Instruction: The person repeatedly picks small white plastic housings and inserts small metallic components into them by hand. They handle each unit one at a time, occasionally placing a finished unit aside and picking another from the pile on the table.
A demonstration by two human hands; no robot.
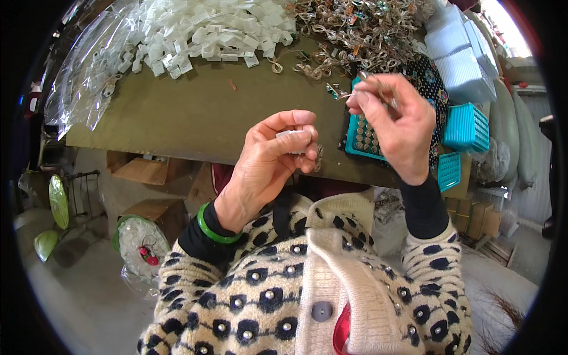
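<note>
My left hand (266, 151) is over the near edge of the table, its fingers closed on a small white plastic piece (290, 135). Something coiled, like a bit of wire, shows behind its fingertips. My right hand (397, 121) is raised over a turquoise tray (351, 144) and pinches a small wired circuit board (336, 92). The green board sticks out left of the fingertips, and its clear wire loops by the fingers. Round silver discs, like button cells (365, 136), sit in rows in the tray, which my right hand partly covers.
White plastic pieces (216, 29) are heaped at the far left beside clear plastic film (89, 83). A tangled pile of wired boards (367, 35) lies at the far middle. Pale blue trays (464, 59) and turquoise trays (466, 129) are stacked on the right. Cardboard boxes (148, 168) are below the table.
</note>
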